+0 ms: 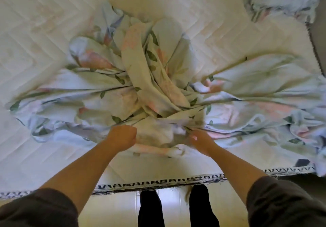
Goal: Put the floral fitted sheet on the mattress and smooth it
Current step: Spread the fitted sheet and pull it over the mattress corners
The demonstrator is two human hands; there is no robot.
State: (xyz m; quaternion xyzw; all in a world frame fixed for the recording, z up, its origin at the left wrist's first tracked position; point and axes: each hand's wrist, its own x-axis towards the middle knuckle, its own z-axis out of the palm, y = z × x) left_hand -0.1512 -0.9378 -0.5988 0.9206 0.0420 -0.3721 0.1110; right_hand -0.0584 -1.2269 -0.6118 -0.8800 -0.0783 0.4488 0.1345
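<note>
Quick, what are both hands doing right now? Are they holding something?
Left hand: curled in a fist, gripping the near edge of the floral sheet.
Right hand: fingers curled into the same bunched sheet, holding it; slightly blurred.

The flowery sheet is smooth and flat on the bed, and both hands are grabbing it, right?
No. The head view shows the flowery sheet bunched in a heap on the mattress, not smooth. The left hand and right hand do grip it.
</note>
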